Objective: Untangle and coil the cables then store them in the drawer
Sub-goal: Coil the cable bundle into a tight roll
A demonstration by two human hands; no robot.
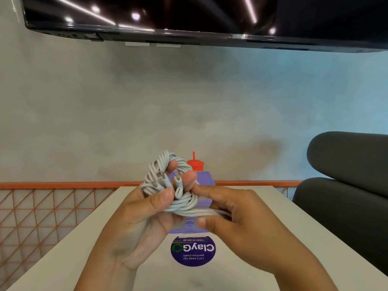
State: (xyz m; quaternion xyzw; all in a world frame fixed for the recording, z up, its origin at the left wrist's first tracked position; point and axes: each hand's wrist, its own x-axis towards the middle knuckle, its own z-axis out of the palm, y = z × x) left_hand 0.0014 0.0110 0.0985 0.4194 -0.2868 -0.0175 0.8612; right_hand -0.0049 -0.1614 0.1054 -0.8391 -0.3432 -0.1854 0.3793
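Observation:
A tangled bundle of pale grey cables with several plug ends showing is held up above the table. My left hand grips the bundle from the left, thumb across the front and fingers curled through the loops. My right hand pinches a bunch of strands at the bundle's lower right. Behind the hands stands a small translucent purple drawer unit, mostly hidden; whether a drawer is pulled out cannot be told.
The white table carries a round purple sticker. A red cup with a straw stands behind the purple unit. An orange mesh railing runs on the left; dark grey cushions sit on the right.

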